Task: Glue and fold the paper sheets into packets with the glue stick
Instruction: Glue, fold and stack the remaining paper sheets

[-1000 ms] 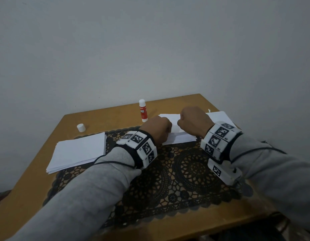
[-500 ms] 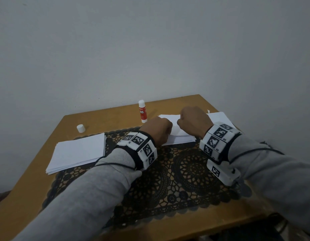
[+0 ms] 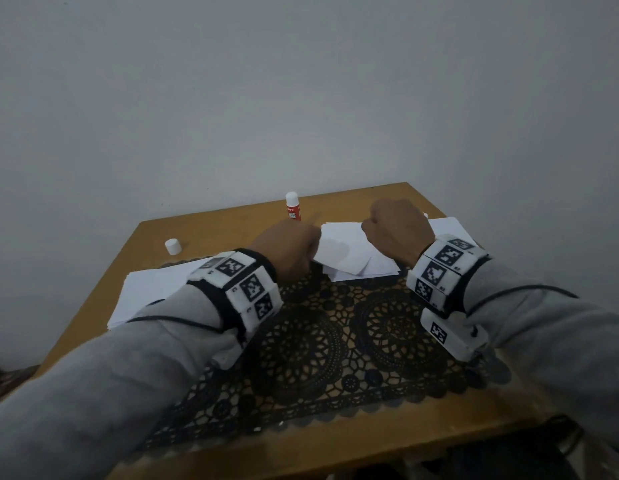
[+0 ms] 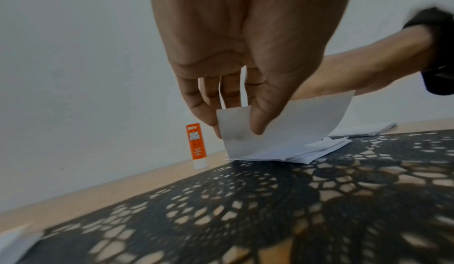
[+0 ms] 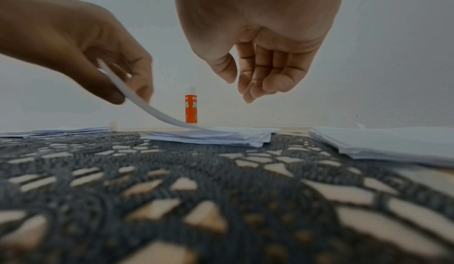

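- While my left hand (image 4: 236,85) pinches the near-left corner of the top paper sheet (image 4: 282,130) between thumb and fingertips, that corner is raised and the sheet curves down to the folded pile (image 5: 209,137) it rests on; I judge this grip serves to peel or turn one layer without disturbing those below.
- My right hand (image 5: 255,62) hangs just above the pile's right part, fingers loosely curled, clamped on nothing and clear of the paper, likely placed to press or catch the sheet next.
- Glue stick (image 3: 293,206): upright and uncapped at the table's far edge, behind the pile, well apart from both hands. Its white cap (image 3: 172,246) stands far left on the wooden table (image 3: 336,455).
- Fresh paper stack (image 3: 145,292): left of the work area, partly under my left wrist. Another white stack (image 5: 383,144) lies to the right.
- Black lace mat (image 3: 336,341): under the pile, probably keeping glue off the wood.
- Risk, as judged: a one-corner pinch can crease or tear thin paper.
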Demonstrator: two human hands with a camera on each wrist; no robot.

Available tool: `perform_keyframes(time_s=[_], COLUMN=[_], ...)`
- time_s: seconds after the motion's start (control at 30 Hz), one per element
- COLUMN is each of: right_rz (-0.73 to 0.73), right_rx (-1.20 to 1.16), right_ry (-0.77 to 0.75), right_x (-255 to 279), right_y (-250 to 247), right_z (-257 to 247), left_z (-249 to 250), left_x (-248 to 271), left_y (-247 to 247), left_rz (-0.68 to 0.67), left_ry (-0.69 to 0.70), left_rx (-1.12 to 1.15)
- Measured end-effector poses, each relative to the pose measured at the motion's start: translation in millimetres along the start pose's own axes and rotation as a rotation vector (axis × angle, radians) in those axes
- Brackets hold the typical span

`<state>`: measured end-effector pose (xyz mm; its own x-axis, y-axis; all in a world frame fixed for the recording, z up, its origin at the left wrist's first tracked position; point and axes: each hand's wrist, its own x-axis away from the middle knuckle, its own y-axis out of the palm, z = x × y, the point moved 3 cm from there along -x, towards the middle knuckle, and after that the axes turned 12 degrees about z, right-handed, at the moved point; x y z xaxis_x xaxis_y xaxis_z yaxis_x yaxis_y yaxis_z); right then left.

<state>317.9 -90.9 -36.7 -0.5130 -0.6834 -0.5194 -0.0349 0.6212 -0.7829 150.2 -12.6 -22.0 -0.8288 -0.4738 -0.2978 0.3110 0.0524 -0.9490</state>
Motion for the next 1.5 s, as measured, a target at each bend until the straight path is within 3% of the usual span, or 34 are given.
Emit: perform_keyframes(time_s=[0.17,0.4,1.0,1.07,1.27,1.5], right_rz=[0.004,-0.016,-0.163,-0.181,-0.276,-0.299], right_rx=[-0.030,-0.023,0.045,-0.018,-0.370,-0.409], right_ry=[0.015,0.010,0.014,0.019,0.229,0.286], right_x=[1,2,3,-7,-38,-56], right_y=[0,-1,3,4,34,78], right_z=[0,-1,-17,-33,-75,-90], left_z=[-14,-34,-58,-57,-57,-55], left_x=[39,95,108,109,106,107], left_y=[-25,-24,-16,-16,-17,-17], left_rz=[0.027,-0.201,-0.245,-0.257,-0.287,-0.264], left_ry=[0.122,0.203,0.263,0.247,0.185,0.238], left_rx=[0.039,-0.042,-0.050,-0.037,-0.012,-0.052])
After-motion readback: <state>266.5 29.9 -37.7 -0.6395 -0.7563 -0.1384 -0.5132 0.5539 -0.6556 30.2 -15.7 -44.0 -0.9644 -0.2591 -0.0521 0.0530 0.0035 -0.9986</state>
